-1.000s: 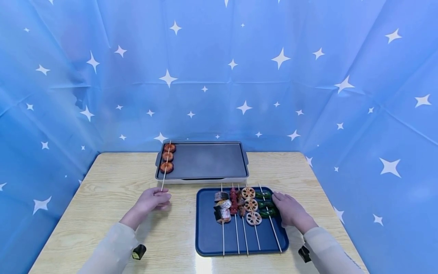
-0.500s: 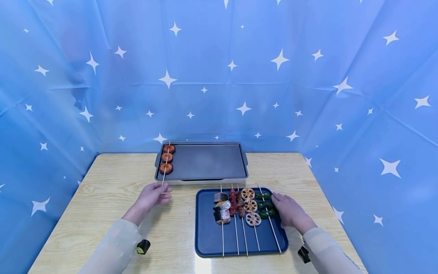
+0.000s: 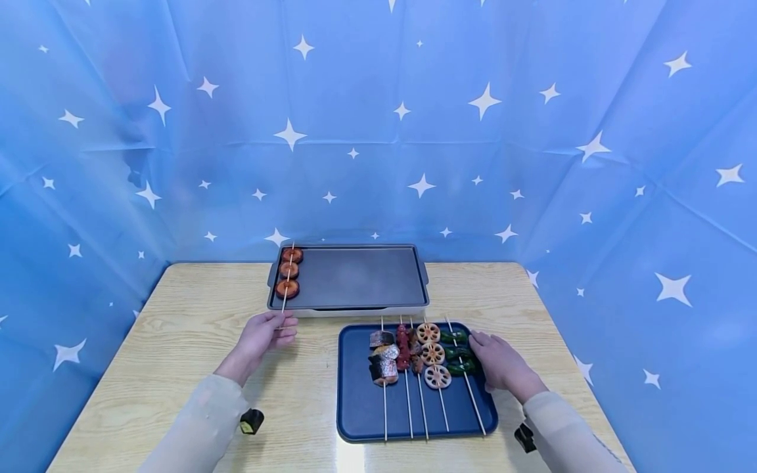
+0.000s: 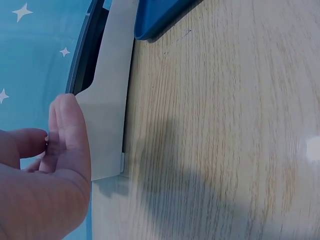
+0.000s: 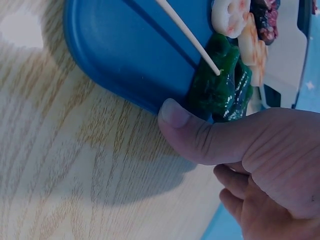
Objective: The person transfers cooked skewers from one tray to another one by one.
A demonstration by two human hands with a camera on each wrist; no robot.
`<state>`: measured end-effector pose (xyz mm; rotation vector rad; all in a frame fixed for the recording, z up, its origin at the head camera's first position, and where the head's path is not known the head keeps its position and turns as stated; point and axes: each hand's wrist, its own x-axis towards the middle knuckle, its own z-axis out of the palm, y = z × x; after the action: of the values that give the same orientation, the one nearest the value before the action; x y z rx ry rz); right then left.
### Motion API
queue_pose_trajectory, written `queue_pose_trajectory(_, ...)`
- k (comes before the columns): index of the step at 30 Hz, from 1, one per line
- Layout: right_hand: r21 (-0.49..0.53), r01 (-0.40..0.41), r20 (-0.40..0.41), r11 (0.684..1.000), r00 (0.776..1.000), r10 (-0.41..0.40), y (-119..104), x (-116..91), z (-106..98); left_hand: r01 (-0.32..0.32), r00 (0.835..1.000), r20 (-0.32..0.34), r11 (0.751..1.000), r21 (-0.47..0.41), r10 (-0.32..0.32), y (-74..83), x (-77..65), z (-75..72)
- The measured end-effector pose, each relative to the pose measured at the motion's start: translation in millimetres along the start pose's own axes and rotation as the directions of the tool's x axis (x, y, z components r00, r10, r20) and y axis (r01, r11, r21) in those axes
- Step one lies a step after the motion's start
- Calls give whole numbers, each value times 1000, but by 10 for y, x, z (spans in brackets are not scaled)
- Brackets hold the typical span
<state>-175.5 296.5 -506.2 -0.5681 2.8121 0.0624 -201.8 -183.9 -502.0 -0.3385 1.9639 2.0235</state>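
Note:
My left hand (image 3: 265, 338) pinches the lower end of a skewer between thumb and fingertips. That skewer of brown round slices (image 3: 288, 289) lies along the left side of the dark griddle pan (image 3: 361, 276). In the left wrist view, the tip of the stick (image 4: 47, 139) shows between the thumb and fingers. My right hand (image 3: 505, 364) rests along the right edge of the blue tray (image 3: 357, 410), beside a green pepper skewer (image 3: 461, 353). From the right wrist view, the right thumb (image 5: 175, 117) touches the tray's outer rim, with other fingers partly hidden behind it.
The tray also bears a lotus root skewer (image 3: 434, 355), a red meat skewer (image 3: 404, 348), a darker meat skewer (image 3: 417, 358) and a skewer with silvery chunks (image 3: 384, 358). The griddle stands behind the tray on the wooden table (image 3: 195, 295), near a blue star-patterned curtain (image 3: 355, 98).
My left hand has shifted slightly toward the griddle, and less of the stick shows above its fingers. My right hand stays at the tray edge.

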Motion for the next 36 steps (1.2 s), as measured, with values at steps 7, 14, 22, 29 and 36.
queue_pose_trajectory(7,-3,6,-5,1000,1000,-6,-6,0,-6,-14,1000,27,999,-37,15,-23,7,-30)
queue_pose_trajectory(14,7,13,-9,1000,1000,-13,18,10,12,-18,999,34,996,-84,21,-26,-9,-30)
queue_pose_trajectory(22,24,29,9,999,1000,-29,45,-5,-20,-41,997,66,992,-121,49,-28,-40,-1)
queue_pose_trajectory(29,23,34,24,999,999,-34,50,-16,-27,-42,995,84,987,-155,55,-40,-59,47)
queue_pose_trajectory(36,35,22,32,999,999,-23,53,-6,-35,-46,993,94,983,-179,64,-44,-101,112)
